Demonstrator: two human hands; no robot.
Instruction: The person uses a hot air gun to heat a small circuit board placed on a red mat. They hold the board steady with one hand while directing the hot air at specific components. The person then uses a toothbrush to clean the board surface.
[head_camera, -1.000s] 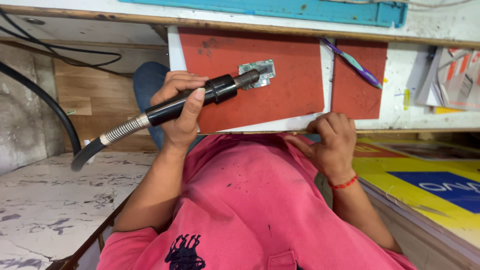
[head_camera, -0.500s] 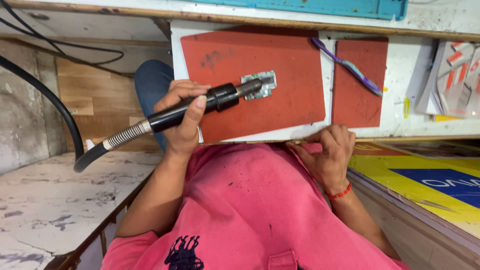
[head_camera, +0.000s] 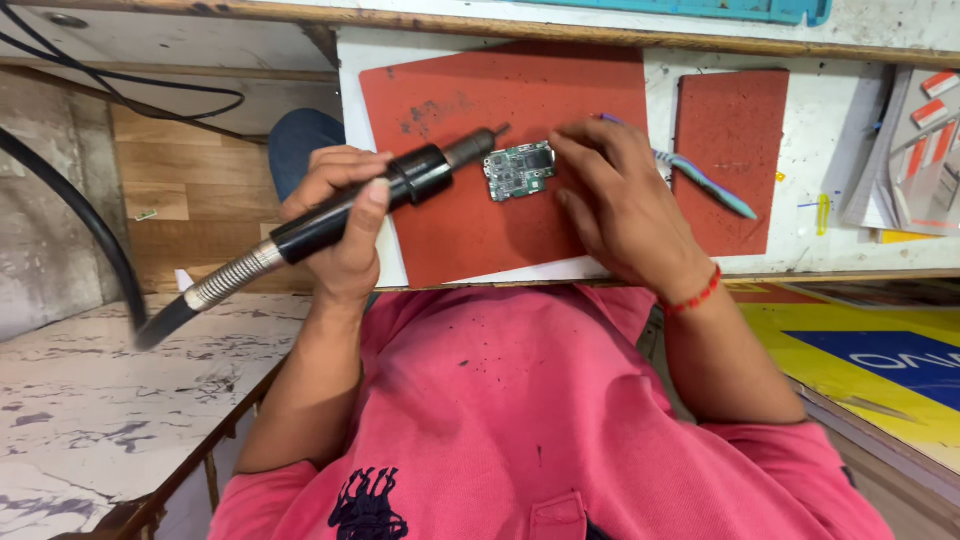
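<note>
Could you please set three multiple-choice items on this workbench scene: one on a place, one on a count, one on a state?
1. Where does the circuit board lie?
A. on the large red mat
B. on the yellow panel
C. on the pink shirt

2. How many red mats are on the bench?
A. one
B. two
C. four

3. What is the left hand doing?
A. resting empty
B. gripping the black hot-air handpiece
C. holding the toothbrush

Answers: 1 A, red mat surrounds the board; 2 B, a small red mat lies right of the large one; 3 B, its fingers wrap the barrel, while the right hand touches the board.
</note>
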